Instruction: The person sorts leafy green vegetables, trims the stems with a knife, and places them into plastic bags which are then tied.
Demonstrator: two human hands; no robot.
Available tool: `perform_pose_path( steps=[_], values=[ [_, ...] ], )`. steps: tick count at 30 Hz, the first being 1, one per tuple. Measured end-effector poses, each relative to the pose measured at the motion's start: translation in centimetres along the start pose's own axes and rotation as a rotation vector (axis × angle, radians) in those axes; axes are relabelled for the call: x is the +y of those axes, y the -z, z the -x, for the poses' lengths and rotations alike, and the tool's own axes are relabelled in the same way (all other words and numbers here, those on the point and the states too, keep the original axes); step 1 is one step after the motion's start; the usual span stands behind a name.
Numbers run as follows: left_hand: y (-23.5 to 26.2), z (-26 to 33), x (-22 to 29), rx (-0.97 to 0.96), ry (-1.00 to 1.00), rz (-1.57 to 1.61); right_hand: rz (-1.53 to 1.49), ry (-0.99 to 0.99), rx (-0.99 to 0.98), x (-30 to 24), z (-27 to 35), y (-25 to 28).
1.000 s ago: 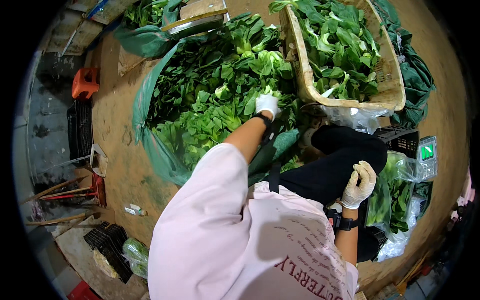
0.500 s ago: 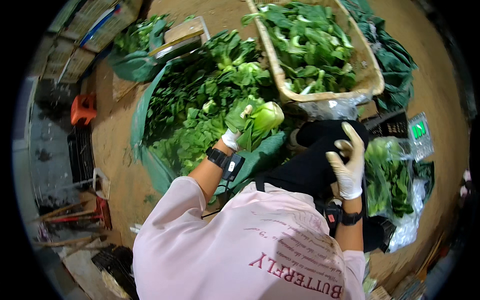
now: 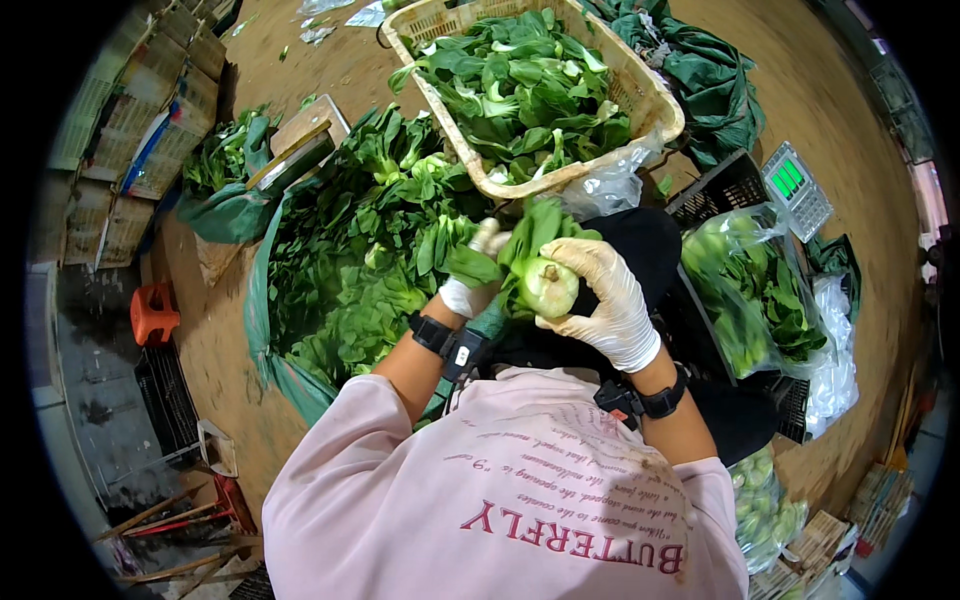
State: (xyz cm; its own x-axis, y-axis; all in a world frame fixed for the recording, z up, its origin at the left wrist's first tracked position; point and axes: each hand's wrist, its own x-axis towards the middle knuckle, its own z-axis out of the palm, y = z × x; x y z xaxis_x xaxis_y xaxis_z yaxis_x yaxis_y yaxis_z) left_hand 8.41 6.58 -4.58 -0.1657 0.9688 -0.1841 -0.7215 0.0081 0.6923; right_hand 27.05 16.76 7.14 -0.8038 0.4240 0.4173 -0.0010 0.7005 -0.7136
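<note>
A head of bok choy [image 3: 548,288] is between my white-gloved hands, its pale cut base turned toward me and its leaves away to the left. My left hand [image 3: 472,285] is closed around the leafy side, its fingers partly hidden by leaves. My right hand [image 3: 610,305] curves around the base, thumb below and fingers above, touching it. Just beyond my left hand, loose bok choy [image 3: 350,250] lies heaped on an opened green sack [image 3: 258,315].
A cream plastic crate [image 3: 665,112] of trimmed bok choy leaves stands ahead. To the right, a clear bag of bok choy [image 3: 735,290] sits in a black crate [image 3: 690,205], beside a scale [image 3: 800,195] with a lit green display. An orange stool [image 3: 155,315] stands far left.
My right hand has moved left from open air onto the bok choy's base. The bok choy has turned so its base faces me. The whole view has shifted.
</note>
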Motion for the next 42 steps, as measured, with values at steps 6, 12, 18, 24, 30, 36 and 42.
perform_pose_path(
  steps=[6, 12, 18, 24, 30, 36, 42],
  values=[
    [-5.3, 3.0, 4.8, 0.378, -0.389, -0.611, 0.228, -0.064, 0.097, -0.5, 0.0, 0.8],
    [-11.1, 3.4, 5.1, 0.118, -0.710, -1.181, 0.252, -0.001, 0.178, -0.1, 0.3, -0.1],
    [-10.8, 3.3, 4.6, 0.077, -0.849, -1.156, 0.268, -0.029, 0.162, -0.7, 0.6, 0.6],
    [-3.8, 2.4, 5.3, 0.467, -0.557, -0.544, 0.228, -0.074, 0.276, 0.1, 0.9, 1.4],
    [-5.7, 2.8, 5.6, 0.524, -0.410, -0.752, 0.241, -0.066, 0.306, 0.8, 1.2, 1.2],
    [-10.8, 0.8, 7.6, -0.266, -0.829, -1.393, 0.266, 0.016, 0.208, 0.3, 1.1, 1.7],
    [-10.6, 0.7, 7.9, -0.354, -0.493, -1.320, 0.146, 0.067, 0.156, 1.0, 2.1, 1.2]
  ],
)
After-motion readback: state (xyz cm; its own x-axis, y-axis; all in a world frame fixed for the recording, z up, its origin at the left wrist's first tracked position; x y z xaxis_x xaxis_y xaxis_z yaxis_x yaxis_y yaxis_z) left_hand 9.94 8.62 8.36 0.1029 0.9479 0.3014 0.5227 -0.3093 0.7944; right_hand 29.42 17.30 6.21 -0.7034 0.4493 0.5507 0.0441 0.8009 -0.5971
